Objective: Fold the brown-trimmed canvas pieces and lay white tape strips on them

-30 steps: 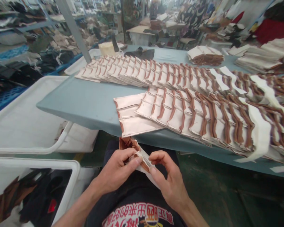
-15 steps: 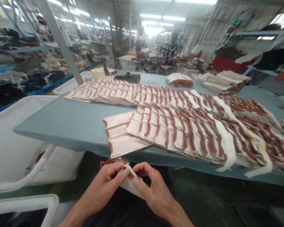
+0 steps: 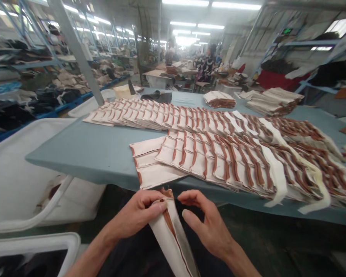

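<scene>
Left hand (image 3: 145, 211): thumb and fingers pinched together on the far end of the cloth piece (image 3: 165, 238)
Right hand (image 3: 204, 223): half open, thumb and fingers parted, grasping nothing, just right of that end
Cloth piece: pale outside, brown inside, on the near side of the table (image 3: 83, 150)
White tub (image 3: 46, 239): near left
Near row of panels (image 3: 198, 154): overlapping, brown-edged, on the table
White strips (image 3: 275, 177): across the panels, right
Far row of panels (image 3: 150, 113): behind

The table (image 3: 77, 148) has a fabric piece (image 3: 167, 242) before it, bins (image 3: 25, 154) to its left and fabric rows (image 3: 200, 157) on top.
</scene>
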`<state>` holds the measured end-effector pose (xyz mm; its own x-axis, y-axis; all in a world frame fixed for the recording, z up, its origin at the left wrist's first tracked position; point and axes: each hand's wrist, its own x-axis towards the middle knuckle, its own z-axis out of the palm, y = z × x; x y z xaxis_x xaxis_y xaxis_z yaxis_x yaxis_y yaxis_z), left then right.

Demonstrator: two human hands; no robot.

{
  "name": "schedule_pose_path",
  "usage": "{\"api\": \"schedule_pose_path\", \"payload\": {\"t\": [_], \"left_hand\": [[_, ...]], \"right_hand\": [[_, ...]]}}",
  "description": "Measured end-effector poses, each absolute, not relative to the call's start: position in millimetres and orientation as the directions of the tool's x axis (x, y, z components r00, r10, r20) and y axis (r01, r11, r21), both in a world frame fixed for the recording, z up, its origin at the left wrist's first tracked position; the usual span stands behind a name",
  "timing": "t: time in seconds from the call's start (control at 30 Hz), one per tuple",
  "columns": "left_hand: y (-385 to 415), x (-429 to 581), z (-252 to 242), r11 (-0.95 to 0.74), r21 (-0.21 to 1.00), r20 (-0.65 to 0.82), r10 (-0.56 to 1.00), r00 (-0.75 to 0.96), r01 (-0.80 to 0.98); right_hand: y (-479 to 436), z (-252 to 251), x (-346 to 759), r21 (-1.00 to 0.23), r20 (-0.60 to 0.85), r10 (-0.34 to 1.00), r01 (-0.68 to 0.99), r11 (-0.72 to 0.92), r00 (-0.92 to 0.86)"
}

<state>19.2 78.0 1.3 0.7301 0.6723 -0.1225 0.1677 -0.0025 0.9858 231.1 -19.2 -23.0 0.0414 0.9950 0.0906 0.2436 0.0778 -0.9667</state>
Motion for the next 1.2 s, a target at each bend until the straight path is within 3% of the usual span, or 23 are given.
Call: {"api": "schedule_pose_path", "payload": {"t": [0.13, 0.33, 0.5, 0.67, 0.83, 1.2], "left_hand": [[74, 15, 7, 0.053, 0.991, -0.127, 0.628, 0.768, 0.12], [72, 10, 10, -0.03, 0.986, -0.114, 0.592, 0.798, 0.163], [72, 10, 20, -0.113, 0.954, -0.166, 0.576, 0.801, 0.279], [69, 13, 26, -0.189, 0.911, -0.171, 0.637, 0.751, 0.368], [73, 7, 22, -0.081, 0.95, -0.19, 0.611, 0.768, 0.3], [76, 3, -8, 0.28, 0.914, -0.395, 0.457, 0.797, 0.293]], "right_hand": [[-3, -10, 234, -0.915, 0.288, 0.955, 0.276, 0.296, -0.07], [28, -5, 227, -0.828, 0.426, 0.866, 0.274, 0.49, -0.263], [33, 7, 229, -0.741, 0.277, 0.869, 0.485, 0.465, -0.41], [31, 13, 230, -0.827, 0.045, 0.901, 0.49, 0.276, -0.432], [29, 2, 233, -0.902, -0.006, 0.883, 0.383, 0.197, -0.47], [19, -11, 233, -0.713, 0.343, 0.824, 0.446, 0.541, -0.451]]}}
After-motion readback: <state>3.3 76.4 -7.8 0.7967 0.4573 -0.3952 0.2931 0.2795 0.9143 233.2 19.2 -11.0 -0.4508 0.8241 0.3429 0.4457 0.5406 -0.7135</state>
